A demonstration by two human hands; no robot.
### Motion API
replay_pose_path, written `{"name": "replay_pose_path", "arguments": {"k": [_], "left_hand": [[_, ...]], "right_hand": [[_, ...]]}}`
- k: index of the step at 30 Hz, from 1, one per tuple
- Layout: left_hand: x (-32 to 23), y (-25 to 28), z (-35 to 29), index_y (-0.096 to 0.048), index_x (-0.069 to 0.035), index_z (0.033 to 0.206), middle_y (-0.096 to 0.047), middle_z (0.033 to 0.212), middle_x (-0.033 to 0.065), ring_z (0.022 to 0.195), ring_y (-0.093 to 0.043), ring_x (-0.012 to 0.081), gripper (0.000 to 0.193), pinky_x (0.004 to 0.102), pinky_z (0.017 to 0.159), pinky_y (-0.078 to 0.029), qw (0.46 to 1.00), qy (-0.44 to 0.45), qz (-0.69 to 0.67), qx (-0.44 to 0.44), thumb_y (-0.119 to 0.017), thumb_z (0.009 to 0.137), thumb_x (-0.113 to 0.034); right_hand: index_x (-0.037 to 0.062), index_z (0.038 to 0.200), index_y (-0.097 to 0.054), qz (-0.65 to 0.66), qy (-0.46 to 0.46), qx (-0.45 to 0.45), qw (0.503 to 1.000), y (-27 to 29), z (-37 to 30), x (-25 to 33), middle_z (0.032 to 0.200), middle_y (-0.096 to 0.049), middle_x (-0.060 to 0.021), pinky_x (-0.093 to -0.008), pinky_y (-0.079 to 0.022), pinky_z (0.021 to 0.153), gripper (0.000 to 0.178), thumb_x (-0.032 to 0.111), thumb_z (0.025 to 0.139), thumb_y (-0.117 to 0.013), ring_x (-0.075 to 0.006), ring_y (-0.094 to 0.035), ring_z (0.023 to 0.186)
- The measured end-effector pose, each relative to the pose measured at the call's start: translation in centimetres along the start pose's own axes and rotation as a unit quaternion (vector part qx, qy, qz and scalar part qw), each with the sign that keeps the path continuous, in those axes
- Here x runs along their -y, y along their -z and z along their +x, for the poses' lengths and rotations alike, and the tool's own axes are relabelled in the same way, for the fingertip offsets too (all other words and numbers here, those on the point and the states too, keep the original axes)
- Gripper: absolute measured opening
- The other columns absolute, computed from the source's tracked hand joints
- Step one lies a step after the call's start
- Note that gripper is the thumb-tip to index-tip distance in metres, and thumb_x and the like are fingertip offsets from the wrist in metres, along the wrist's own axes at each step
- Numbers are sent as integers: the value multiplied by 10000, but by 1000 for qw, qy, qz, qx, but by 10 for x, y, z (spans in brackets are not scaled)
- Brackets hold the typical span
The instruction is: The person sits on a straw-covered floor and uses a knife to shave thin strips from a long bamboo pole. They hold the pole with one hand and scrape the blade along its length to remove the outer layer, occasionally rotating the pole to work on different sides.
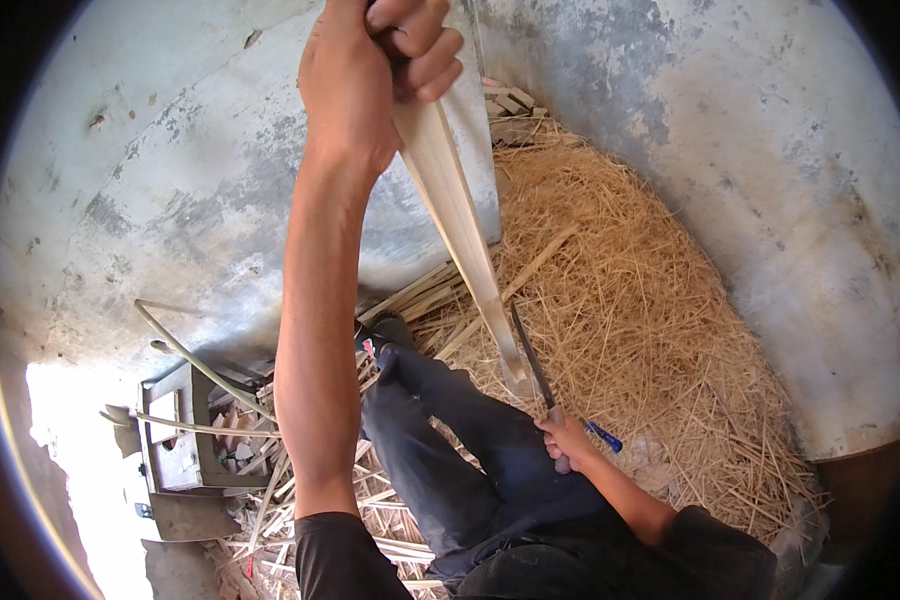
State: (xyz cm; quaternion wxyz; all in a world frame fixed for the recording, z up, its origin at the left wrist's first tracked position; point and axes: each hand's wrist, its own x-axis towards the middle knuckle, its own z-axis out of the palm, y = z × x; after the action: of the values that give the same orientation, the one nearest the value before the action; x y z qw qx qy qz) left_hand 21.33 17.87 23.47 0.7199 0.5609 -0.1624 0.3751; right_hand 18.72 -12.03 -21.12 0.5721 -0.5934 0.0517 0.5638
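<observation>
Wood scraps [238, 420] show at the open side of a grey box [178, 464], well left of the right fingers [554, 437], which grip a knife [532, 358] just beside the lower end of a pale, flat strip [455, 215] slanting lengthwise down and rightward from the left fingers [435, 75] closed round its upper part.

split strip [455, 205] of pale wood or bamboo, smooth-faced, with a faint sheen; knife [532, 355] with a dark, dull metal blade, grip material unclear. heaped shavings [620, 270] dry, fibrous, rough and matt. wall [610, 60] hard, its pale coating patchy and scuffed to grey; trousers [410, 470] and shirt sleeve [340, 560] in dark matt cloth, trousers creased.
</observation>
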Motion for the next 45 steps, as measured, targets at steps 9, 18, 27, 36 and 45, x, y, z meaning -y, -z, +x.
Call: {"name": "replay_pose_path", "arguments": {"k": [9,18,27,36,45], "left_hand": [[-8,2,-3,-405,-186,800,-338,705,-20,614,-340,117,460,296,635,-374,971,-24,187,-149,-402,1128,-509],[9,0,1,-496,-122,874,-381,698,-34,570,-379,85,419,263,536,-364,973,-51,217,-63,-401,1142,-430],[27,-14,0,-394,-162,731,-351,609,-56,485,-262,45,454,255,418,-189,956,-152,219,-126,-373,1134,-372],[25,-17,-5,-384,-165,741,-340,606,-50,472,-268,50,427,258,404,-199,950,-175,233,-110,-342,1130,-336],[23,24,2,-362,-173,727,-344,592,-57,449,-237,60,426,265,390,-186,985,-126,82,-87,-337,1113,-350]], "right_hand": [[69,973,-546,110,136,79,981,-7,-30,53,586,-407,-3,-240,-277,381,484,544,1057,-506,-92,-364,404],[68,1021,-555,160,210,150,953,-57,-82,84,593,-410,-8,-249,-280,374,470,517,1093,-436,-97,-364,393],[66,1010,-501,79,214,156,961,-93,-92,105,614,-422,3,-243,-299,379,396,429,1123,-391,-68,-376,422],[80,933,-488,88,301,140,939,-97,-117,132,602,-404,12,-246,-314,396,421,448,1121,-406,-67,-372,437],[80,971,-477,28,204,127,970,-85,-84,116,605,-405,-6,-235,-292,379,455,513,1102,-427,-74,-349,404]]}}
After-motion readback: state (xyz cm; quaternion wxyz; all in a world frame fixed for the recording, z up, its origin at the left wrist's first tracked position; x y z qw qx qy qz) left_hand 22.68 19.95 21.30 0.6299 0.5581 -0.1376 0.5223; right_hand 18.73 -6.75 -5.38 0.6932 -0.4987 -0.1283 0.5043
